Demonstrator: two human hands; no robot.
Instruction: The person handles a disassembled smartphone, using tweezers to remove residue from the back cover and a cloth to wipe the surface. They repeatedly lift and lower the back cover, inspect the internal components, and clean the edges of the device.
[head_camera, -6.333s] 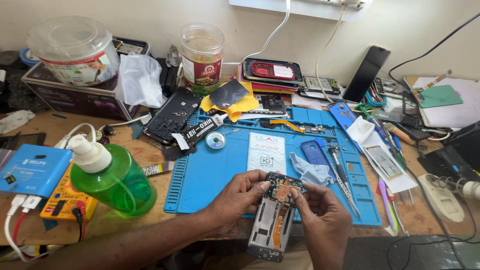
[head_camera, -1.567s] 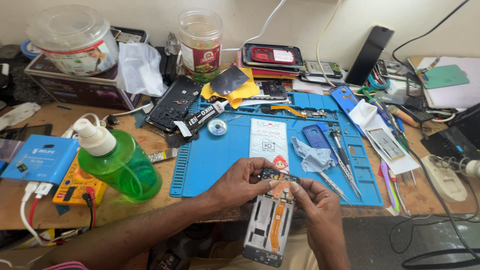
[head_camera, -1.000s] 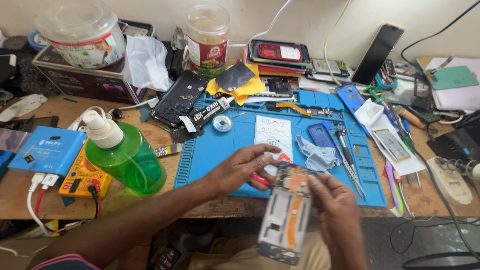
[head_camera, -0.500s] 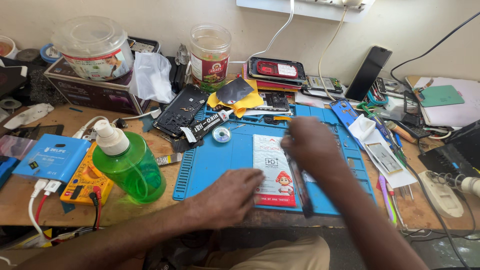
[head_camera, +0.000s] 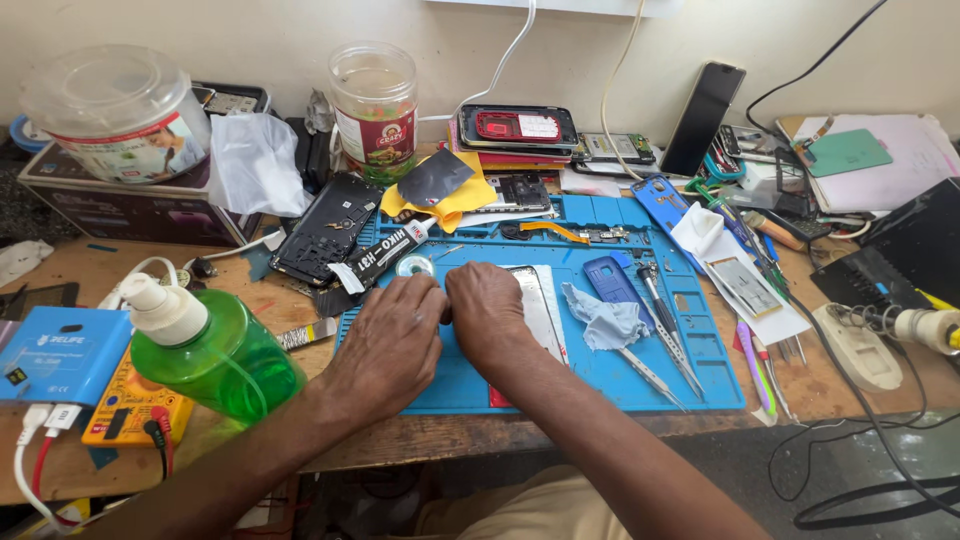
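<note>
Head view: both hands lie knuckles-up on the blue mat (head_camera: 640, 375), side by side. Left hand (head_camera: 392, 335) rests flat, fingers loosely curled, holding nothing visible. Right hand (head_camera: 490, 312) presses on the phone (head_camera: 535, 305) lying flat at the mat's middle. Beside the mat's left edge stands a green bottle (head_camera: 215, 350).

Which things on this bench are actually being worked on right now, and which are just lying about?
In use:
left hand
right hand
phone frame under the hands
blue mat

Lying about:
green bottle
glue tube
tweezers
blue cloth
plastic jar
yellow multimeter
</note>
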